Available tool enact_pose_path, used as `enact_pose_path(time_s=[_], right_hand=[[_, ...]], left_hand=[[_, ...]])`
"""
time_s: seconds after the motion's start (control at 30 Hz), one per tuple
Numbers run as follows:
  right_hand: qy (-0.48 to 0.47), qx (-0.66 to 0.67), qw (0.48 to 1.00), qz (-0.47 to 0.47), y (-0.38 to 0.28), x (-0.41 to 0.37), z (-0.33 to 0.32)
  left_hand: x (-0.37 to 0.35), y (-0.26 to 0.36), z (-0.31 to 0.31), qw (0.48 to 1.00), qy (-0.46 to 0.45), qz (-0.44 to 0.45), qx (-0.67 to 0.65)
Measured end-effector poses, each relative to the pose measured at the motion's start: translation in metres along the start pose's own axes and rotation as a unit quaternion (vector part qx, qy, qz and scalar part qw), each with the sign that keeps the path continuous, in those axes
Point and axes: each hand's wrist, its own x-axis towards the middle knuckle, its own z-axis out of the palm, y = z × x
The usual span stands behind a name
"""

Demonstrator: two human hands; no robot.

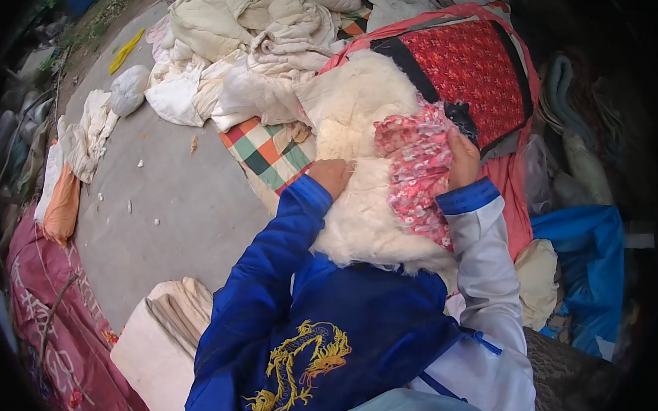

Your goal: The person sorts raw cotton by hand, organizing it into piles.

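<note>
A cream sheet of fluffy cotton batting (373,215) spreads over my lap and up the pile in front of me. My left hand (332,177) is closed at its left edge, with the fingers curled into the batting. My right hand (463,160) grips a pink floral cloth (420,177), which lies bunched and ruffled over the batting's right side. The right fingertips are partly hidden by the cloth. Beyond the right hand lies a red patterned quilt (462,75) with a black border.
Off-white wadding and cloths (224,73) are heaped at the back. A checkered cloth (265,154) pokes out left of the batting. Folded cream padding (166,323) stands at front left, beside a maroon sheet (48,310). Blue fabric (587,256) lies at right. Grey ground (173,205) shows scattered white scraps.
</note>
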Motion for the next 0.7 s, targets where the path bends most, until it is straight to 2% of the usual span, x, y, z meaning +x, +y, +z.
enact_pose_path(time_s=[0.03,0.13,0.2,0.23,0.3,0.33,0.37,0.4,0.47,0.53,0.57,0.63,0.67,0.7], right_hand=[[0.026,0.014,0.999,-0.019,-0.013,0.002,-0.016],[0.036,0.067,0.997,-0.02,-0.038,-0.013,-0.043],[0.145,-0.087,0.978,-0.122,-0.059,-0.012,-0.061],[0.201,-0.162,0.951,-0.169,-0.066,-0.014,-0.074],[0.235,-0.109,0.955,-0.143,-0.092,-0.015,-0.164],[0.267,-0.07,0.95,-0.145,-0.103,-0.016,-0.216],[0.296,-0.035,0.942,-0.153,-0.113,-0.016,-0.244],[0.271,-0.044,0.95,-0.146,-0.116,-0.017,-0.243],[0.221,-0.049,0.968,-0.11,-0.107,-0.026,-0.22],[0.11,-0.081,0.99,-0.029,-0.077,-0.026,-0.207],[0.036,-0.207,0.977,0.041,-0.068,-0.034,-0.21],[-0.107,-0.416,0.881,0.199,-0.06,-0.051,-0.211],[-0.152,-0.413,0.881,0.174,-0.043,-0.057,-0.222],[-0.197,-0.408,0.878,0.153,-0.026,-0.058,-0.232]], left_hand=[[0.008,-0.004,-0.012,0.999,0.049,0.016,-0.004],[0.04,0.008,-0.051,0.995,0.07,0.026,0.066],[0.064,0.004,-0.061,0.988,0.091,0.061,0.106],[0.071,-0.004,-0.068,0.983,0.092,0.081,0.135],[0.042,-0.084,-0.083,0.975,0.027,-0.07,0.208],[0.02,-0.103,-0.091,0.975,0.048,-0.02,0.216],[0.019,-0.102,-0.088,0.976,0.049,-0.011,0.211],[0.016,-0.101,-0.084,0.977,0.051,-0.002,0.206],[0.0,-0.083,-0.084,0.974,-0.03,-0.081,0.209],[-0.012,-0.098,-0.075,0.962,-0.114,-0.16,0.187],[-0.026,-0.104,-0.071,0.95,-0.154,-0.21,0.174],[-0.041,-0.118,-0.076,0.917,-0.295,-0.208,0.169],[-0.048,-0.123,-0.082,0.893,-0.364,-0.21,0.164],[-0.038,-0.12,-0.083,0.898,-0.353,-0.208,0.157]])
